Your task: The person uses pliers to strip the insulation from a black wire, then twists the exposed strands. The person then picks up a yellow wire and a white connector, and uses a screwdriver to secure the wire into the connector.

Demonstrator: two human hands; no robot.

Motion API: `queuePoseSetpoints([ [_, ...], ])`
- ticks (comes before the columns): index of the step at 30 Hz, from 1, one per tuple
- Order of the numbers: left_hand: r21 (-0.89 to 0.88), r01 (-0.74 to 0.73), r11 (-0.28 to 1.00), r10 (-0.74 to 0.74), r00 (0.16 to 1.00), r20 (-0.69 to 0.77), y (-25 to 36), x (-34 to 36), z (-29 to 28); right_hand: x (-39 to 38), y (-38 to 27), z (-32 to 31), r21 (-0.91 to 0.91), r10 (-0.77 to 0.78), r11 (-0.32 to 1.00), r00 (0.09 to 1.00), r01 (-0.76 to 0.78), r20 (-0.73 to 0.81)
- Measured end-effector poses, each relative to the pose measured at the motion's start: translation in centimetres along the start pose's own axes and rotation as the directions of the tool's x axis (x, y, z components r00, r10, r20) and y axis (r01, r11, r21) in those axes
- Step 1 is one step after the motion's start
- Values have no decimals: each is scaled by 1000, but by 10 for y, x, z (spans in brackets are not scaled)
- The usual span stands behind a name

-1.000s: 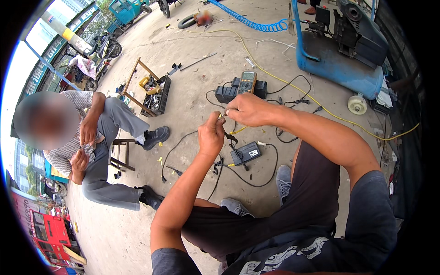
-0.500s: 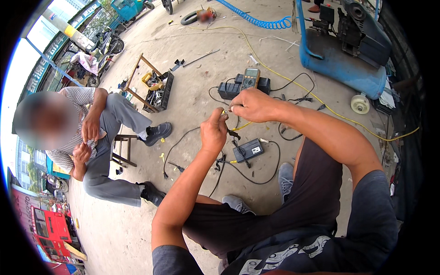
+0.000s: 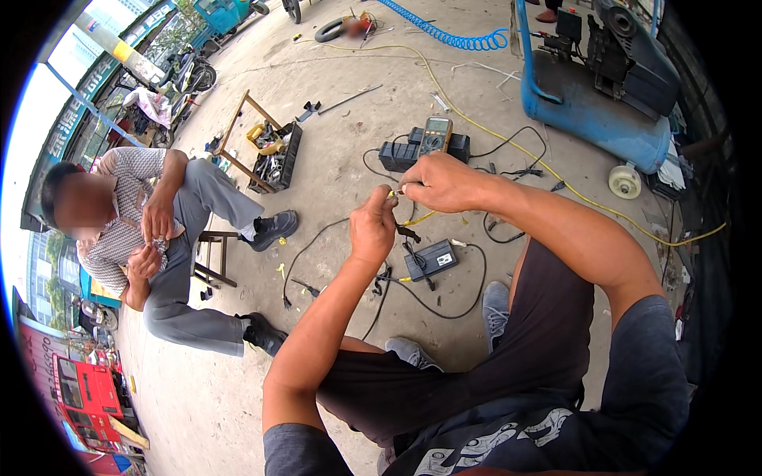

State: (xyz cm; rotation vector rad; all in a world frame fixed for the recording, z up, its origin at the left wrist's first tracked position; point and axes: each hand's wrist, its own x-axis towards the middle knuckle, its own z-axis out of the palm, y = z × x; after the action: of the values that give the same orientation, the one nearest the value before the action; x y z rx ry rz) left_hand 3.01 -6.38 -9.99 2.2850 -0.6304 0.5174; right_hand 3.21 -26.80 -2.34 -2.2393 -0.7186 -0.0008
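Observation:
My left hand (image 3: 371, 226) and my right hand (image 3: 435, 182) meet fingertip to fingertip above the concrete floor. Both are closed in a pinch. A small yellowish-white wire end (image 3: 393, 193) shows at my left fingertips. Whatever my right fingers pinch is mostly hidden by them. Just beyond my right hand, a yellow-edged multimeter (image 3: 434, 136) leans on black box-shaped units (image 3: 397, 156). Below the hands a black power adapter (image 3: 432, 259) lies on the floor with its cable. A dark cable piece (image 3: 408, 233) is beside my left wrist.
At left, a person (image 3: 171, 222) sits on a wooden stool (image 3: 214, 258), hands together. A tool crate (image 3: 275, 163) stands beyond. Black cables (image 3: 444, 316) loop near my shoes, and a yellow cable (image 3: 476, 123) crosses toward a blue air compressor (image 3: 595, 111). A blue coiled hose (image 3: 468, 38) lies farther off.
My hands stay pinched together in nearly the same place. The seated person's head has turned and moved slightly to the right.

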Motion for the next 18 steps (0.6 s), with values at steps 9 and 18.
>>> queuePoseSetpoints([
  [9, -2, -19, 1000, 19, 1000, 14, 0, 0, 0, -1, -2, -1, -20, 8, 1000, 1000, -8, 12],
  [18, -3, -38, 999, 38, 999, 4, 2, 0, -1, -2, -1, -1, 6, -11, 1000, 1000, 11, -8],
])
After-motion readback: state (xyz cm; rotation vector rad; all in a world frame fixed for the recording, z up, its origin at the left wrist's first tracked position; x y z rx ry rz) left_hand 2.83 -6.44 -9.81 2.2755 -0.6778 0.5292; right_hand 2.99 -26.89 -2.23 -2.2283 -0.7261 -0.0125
